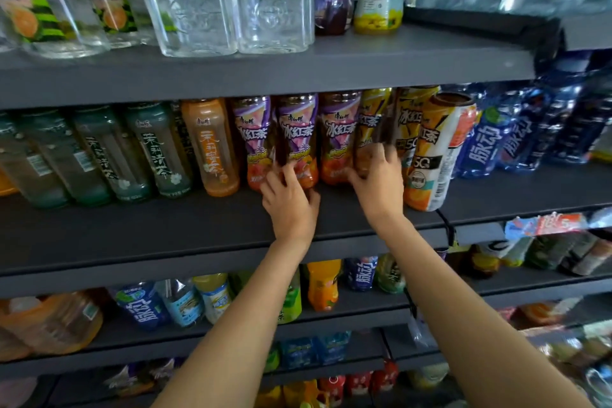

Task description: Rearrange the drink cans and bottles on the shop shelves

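1. Two bare forearms rise from the bottom of the frame to the middle shelf (165,228), and they are the nearest things to the camera.
2. The left hand (291,205) sits at the foot of a purple tea bottle (296,139) in the centre of the frame, its fingers curled against the bottle's lower body; whether they close right round it I cannot tell.
3. The right hand (381,182) is at the base of a yellow tea bottle (371,132) just right of centre, fingers spread up over the lower label, seemingly touching it rather than clasping it.
4. Both bottles stand upright in a tight row, touching their neighbours.
5. They look full, so probably fairly heavy, with stiff plastic walls and a slick shrink label. The narrowed waist above the base seems the best place to take hold.
6. A tall can (437,156) leans just right of the yellow bottles and could tip if nudged.
7. Green tea bottles (99,152) fill the left of the same shelf and blue bottles (516,132) the right.
8. Clear bottles (231,0) stand on the shelf above.
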